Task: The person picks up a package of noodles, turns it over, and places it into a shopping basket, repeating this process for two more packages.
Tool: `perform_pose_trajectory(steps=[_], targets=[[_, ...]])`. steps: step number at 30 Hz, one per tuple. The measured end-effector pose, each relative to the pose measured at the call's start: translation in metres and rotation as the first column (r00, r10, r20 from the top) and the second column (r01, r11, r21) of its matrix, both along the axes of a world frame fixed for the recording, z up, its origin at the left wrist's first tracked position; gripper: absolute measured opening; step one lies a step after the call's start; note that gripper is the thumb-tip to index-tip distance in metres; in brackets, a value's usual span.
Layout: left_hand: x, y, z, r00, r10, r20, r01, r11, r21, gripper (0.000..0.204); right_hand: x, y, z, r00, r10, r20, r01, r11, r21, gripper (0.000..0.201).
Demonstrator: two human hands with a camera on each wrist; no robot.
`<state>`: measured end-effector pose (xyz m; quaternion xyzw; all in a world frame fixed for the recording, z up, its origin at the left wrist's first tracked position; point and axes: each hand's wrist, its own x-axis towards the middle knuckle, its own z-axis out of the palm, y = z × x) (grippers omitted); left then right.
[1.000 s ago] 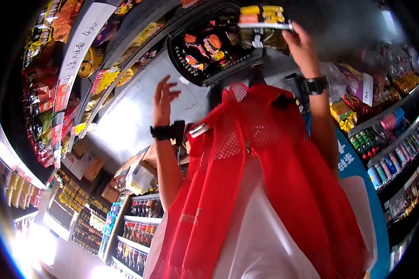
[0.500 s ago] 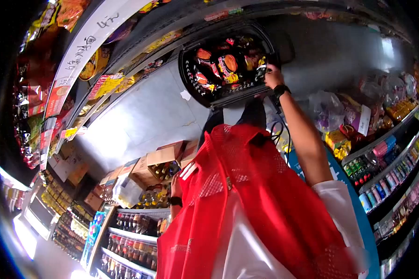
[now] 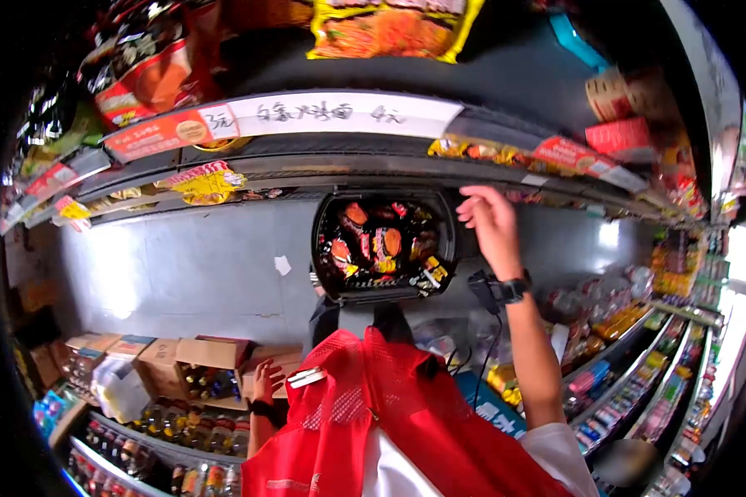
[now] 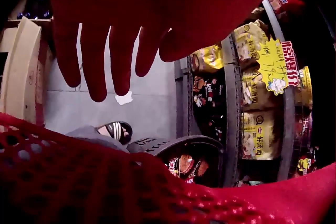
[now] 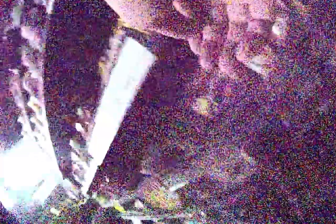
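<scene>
A black basket (image 3: 385, 296) with several dark noodle packets (image 3: 386, 248) stands on the floor before the person's legs. My right hand (image 3: 491, 228) is raised just right of the basket, fingers loosely bent, holding nothing. The grainy right wrist view shows that hand (image 5: 220, 24) with bent fingers and nothing seen in them. Low at the left of the red vest, my left hand (image 3: 265, 383) hangs near cardboard boxes. In the left wrist view the left hand (image 4: 131, 24) has nearly straight fingers above the floor, and part of the basket (image 4: 181, 141) shows below.
Across the top runs a shelf with a white price strip (image 3: 348, 113) and a yellow noodle packet (image 3: 389, 31). Cardboard boxes (image 3: 162, 362) and bottles (image 3: 199, 427) are at lower left, shelves of goods (image 3: 630, 373) at right. A white scrap (image 3: 283, 265) lies on the floor.
The head view has swung round to face the shelf. My right hand has left the basket's right edge and risen beside it. My left hand, raised at first, has dropped beside the vest.
</scene>
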<state>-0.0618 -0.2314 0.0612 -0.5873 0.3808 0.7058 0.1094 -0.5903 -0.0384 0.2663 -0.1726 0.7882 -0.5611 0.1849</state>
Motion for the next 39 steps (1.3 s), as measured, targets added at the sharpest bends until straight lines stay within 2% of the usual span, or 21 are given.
perform_pose_trajectory(steps=[3,6,8,10,12,13,14,15,17,20,22,24,25,27,30,31,34,36,37,38,39], targets=[[0.011,0.015,-0.023,0.992,0.123,0.008,-0.124,0.991,0.052,0.034,-0.021,-0.036,0.096,0.950,0.040,-0.309,-0.008,0.995,0.103,0.018],[0.015,0.019,-0.030,0.984,0.175,0.019,-0.176,0.977,0.121,0.035,-0.075,-0.073,0.139,0.876,0.028,-0.481,0.067,0.981,0.180,0.020],[0.018,0.026,-0.025,0.988,0.149,0.044,-0.152,0.986,0.068,0.036,-0.140,-0.091,0.133,0.753,0.112,-0.648,0.081,0.962,0.260,0.025],[0.034,0.032,-0.029,0.980,0.195,0.029,-0.196,0.977,0.086,0.034,-0.197,-0.111,0.134,0.628,0.163,-0.761,0.217,0.902,0.372,0.034],[0.049,0.033,-0.029,0.971,0.226,0.083,-0.233,0.969,0.089,0.032,-0.239,-0.133,0.146,0.423,0.369,-0.828,0.457,0.702,0.546,0.040],[0.054,0.035,-0.030,0.941,0.316,0.124,-0.328,0.941,0.089,0.031,-0.244,-0.143,0.157,0.715,0.188,-0.674,0.429,0.644,0.634,0.042],[0.058,0.037,-0.029,0.937,0.325,0.128,-0.333,0.942,0.043,0.032,-0.234,-0.161,0.174,0.903,-0.029,-0.429,0.359,0.600,0.715,0.044],[0.065,0.041,-0.029,0.915,0.384,0.125,-0.392,0.919,0.041,0.033,-0.281,-0.143,0.159,0.863,0.128,-0.489,0.305,0.639,0.706,0.042],[0.065,0.041,-0.042,0.878,0.473,0.078,-0.477,0.878,0.041,0.034,-0.372,-0.108,0.129,0.682,0.411,-0.604,0.204,0.687,0.697,0.039],[0.073,0.053,-0.059,0.848,0.529,0.014,-0.529,0.846,0.066,0.035,-0.377,-0.111,0.118,0.700,0.281,-0.656,0.295,0.723,0.625,0.043],[0.064,0.042,-0.060,0.870,0.493,-0.025,-0.491,0.869,0.070,0.037,-0.390,-0.092,0.118,0.797,0.263,-0.544,0.282,0.634,0.720,0.045],[0.045,0.030,-0.035,0.888,0.457,-0.038,-0.455,0.889,0.057,0.039,-0.405,-0.070,0.119,0.904,0.163,-0.395,0.243,0.564,0.789,0.048],[0.032,0.022,-0.025,0.940,0.338,-0.038,-0.338,0.941,0.009,0.037,-0.414,-0.059,0.124,0.930,0.096,-0.354,0.243,0.562,0.791,0.051],[0.017,0.018,-0.011,0.953,0.298,-0.051,-0.300,0.952,-0.062,0.033,-0.368,-0.064,0.132,0.881,0.091,-0.464,0.289,0.673,0.681,0.054],[0.009,0.010,-0.004,0.971,0.240,0.003,-0.239,0.968,-0.080,0.033,-0.340,-0.083,0.152,0.931,-0.063,-0.359,0.289,0.730,0.620,0.063],[0.008,0.013,0.001,0.966,0.257,-0.002,-0.256,0.962,-0.099,0.033,-0.354,-0.081,0.150,0.927,-0.075,-0.369,0.306,0.719,0.624,0.066],[0.017,0.036,0.012,0.940,0.341,0.002,-0.341,0.939,-0.044,0.033,-0.401,-0.060,0.141,0.905,0.173,-0.389,0.191,0.651,0.735,0.067],[0.056,0.059,-0.018,0.901,0.420,0.104,-0.429,0.899,0.087,0.032,-0.380,-0.065,0.141,0.914,0.033,-0.404,0.265,0.706,0.656,0.059],[0.083,0.070,-0.031,0.889,0.456,0.039,-0.455,0.874,0.168,0.032,-0.364,-0.070,0.141,0.913,-0.040,-0.406,0.303,0.732,0.610,0.056],[0.082,0.071,-0.028,0.894,0.434,0.113,-0.447,0.883,0.147,0.032,-0.356,-0.072,0.140,0.910,-0.114,-0.399,0.342,0.751,0.565,0.052],[0.081,0.074,-0.018,0.891,0.410,0.194,-0.437,0.890,0.128,0.032,-0.376,-0.063,0.138,0.922,-0.079,-0.378,0.296,0.773,0.561,0.047]])
